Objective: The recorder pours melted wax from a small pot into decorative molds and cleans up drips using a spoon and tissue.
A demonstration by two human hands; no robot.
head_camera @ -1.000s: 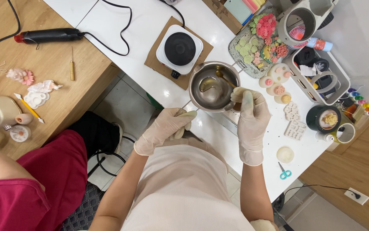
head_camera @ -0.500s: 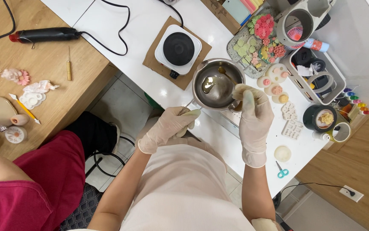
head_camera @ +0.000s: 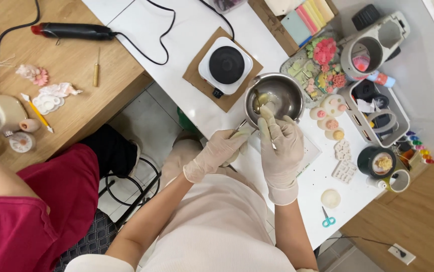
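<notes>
Since the earlier frame the view has shifted and both hands have slid slightly toward the near table edge; the metal pot (head_camera: 273,98) sits in the same spot beside the small hotplate (head_camera: 225,65), off the burner. Left hand (head_camera: 218,153), gloved, is closed around the pot's handle (head_camera: 239,127) at the near rim, steadying it. Right hand (head_camera: 280,146), gloved, is curled around a thin stirring stick (head_camera: 273,142) whose far end dips into the pot; fingers are together on it, though the tip is hard to make out. Pot contents: a shallow pale-yellow residue with a few lumps, most of the steel bottom showing, so my read is melt-and-stir is mid-way, not finished. Done, as things lie: a row of small round cast pieces (head_camera: 331,121) and white silicone moulds (head_camera: 343,161) just right of the pot look filled, and a tray of finished flower shapes (head_camera: 320,68) sits beyond. Left: whatever is in the pot is not poured yet. Another person's red sleeve (head_camera: 20,216) is at the wooden table (head_camera: 76,55), apart from this work.
</notes>
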